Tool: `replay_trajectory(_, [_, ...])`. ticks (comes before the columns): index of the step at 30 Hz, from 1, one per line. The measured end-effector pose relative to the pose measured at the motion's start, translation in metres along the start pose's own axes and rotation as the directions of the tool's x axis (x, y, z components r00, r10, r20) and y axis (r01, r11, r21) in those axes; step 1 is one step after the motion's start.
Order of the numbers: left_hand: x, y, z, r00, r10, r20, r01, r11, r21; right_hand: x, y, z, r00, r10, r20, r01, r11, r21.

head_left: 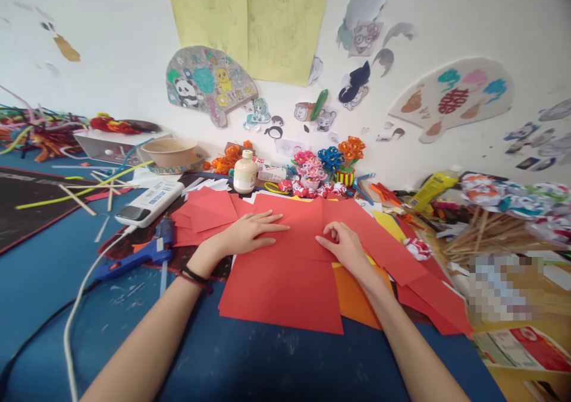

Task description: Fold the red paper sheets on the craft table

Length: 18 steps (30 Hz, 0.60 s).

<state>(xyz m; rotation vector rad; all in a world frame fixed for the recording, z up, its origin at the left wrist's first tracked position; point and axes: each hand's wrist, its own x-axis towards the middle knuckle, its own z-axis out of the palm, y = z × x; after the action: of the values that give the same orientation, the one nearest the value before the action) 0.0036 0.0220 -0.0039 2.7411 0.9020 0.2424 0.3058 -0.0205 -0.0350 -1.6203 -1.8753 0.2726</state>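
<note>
Forearms (154, 324) nearest, reaching in from the lower edge over a blue tabletop (276, 366). Red paper (285, 298) between them, flat, mid-table, overlapping other red pieces and an orange sheet (359, 298) at its right. Line crosses the paper below the hands; cannot tell whether crease or edge.

Left hand (252, 232) palm down on the paper, fingers apart. Right hand (343, 244) at its right side, fingers curled, thumb pointing inward; cannot tell whether thumb and forefinger pinch anything.

Containers, along the wall side:
- Beige bowl (175, 157), upright, bluish pattern low on its wall; inside only partly visible.
- Pale box (100, 148) left of the bowl; orange-red bundle (111, 123) on its top, contents hidden.
- Capped bottle (245, 175), upright, cream-coloured; cannot tell whether that is wall or filling.
- Labelled bottle (270, 173) lying on its side just right of it, contents unclear.
- Striped pot (345, 177), red and yellow, holding orange flowers (351, 149).
- Pink flowers (308, 165) left of that; blue flowers (331, 157) between, their base hidden.
- Yellow bottle (432, 189) farther right, tilted, pale cap uppermost.

Blue glue gun (163, 238) beside the left forearm.
</note>
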Motion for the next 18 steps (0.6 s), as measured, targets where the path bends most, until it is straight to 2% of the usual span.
replay_trajectory(4, [-0.009, -0.005, -0.008, 1.0, -0.026, -0.008, 0.025, 0.999, -0.032, 0.0, 0.001, 0.001, 1.0, -0.008, -0.001, 0.008, 1.0, -0.005])
replay_trajectory(12, [-0.022, -0.004, -0.021, 0.985, -0.165, -0.056, 0.163, 0.986, -0.035, -0.001, -0.004, -0.001, 1.0, 0.001, 0.007, -0.001, 1.0, 0.005])
replay_trajectory(18, [-0.032, -0.005, -0.024, 0.973, -0.23, -0.012, 0.23, 0.973, 0.003, 0.0, -0.003, 0.0, 1.0, 0.021, 0.018, -0.021, 1.0, -0.002])
